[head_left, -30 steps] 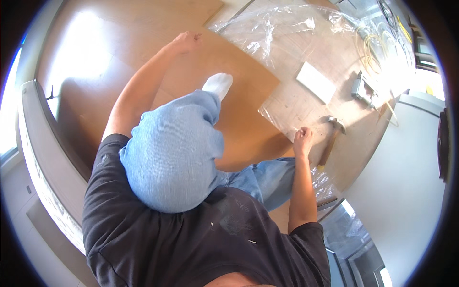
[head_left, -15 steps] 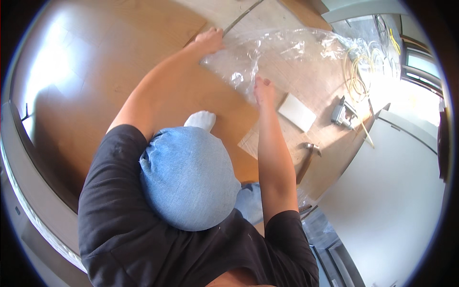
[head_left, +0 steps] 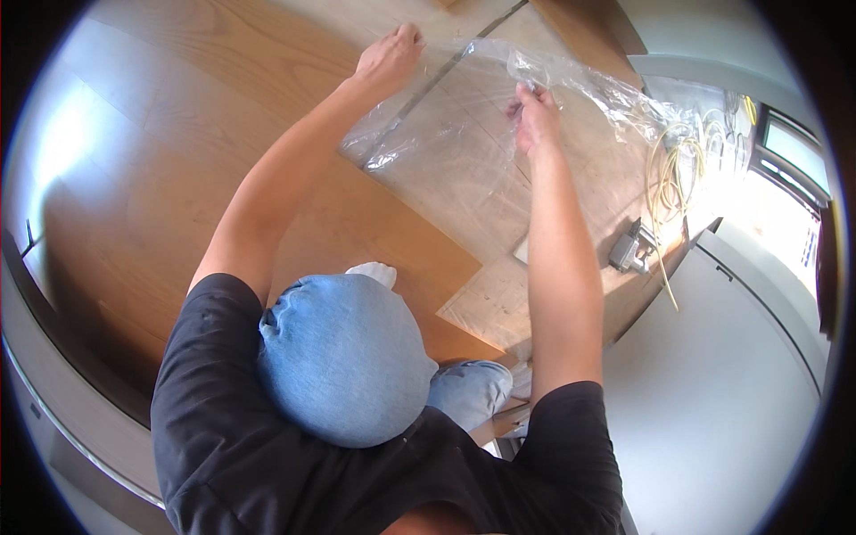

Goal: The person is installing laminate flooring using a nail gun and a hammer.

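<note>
Head view: arms outstretched, hands (head_left: pixel 390 58) on plastic sheet (head_left: pixel 464 152)

Both arms are stretched out and up the frame from the shoulders at the bottom edge. The left hand (head_left: pixel 390 55) sits near the top, left of centre, knuckles up, fingers curled under into a loose fist. Its forearm runs down and left in a long diagonal, elbow slightly bent, bare from the short black sleeve. The right hand (head_left: pixel 533 114) is upper centre, a little lower than the left, fingers bunched together in a pinch, thumb tucked against them. The right arm is nearly straight, rising almost vertically from the right shoulder. The two hands are well apart. A bent knee in blue denim fills the lower centre.
</note>
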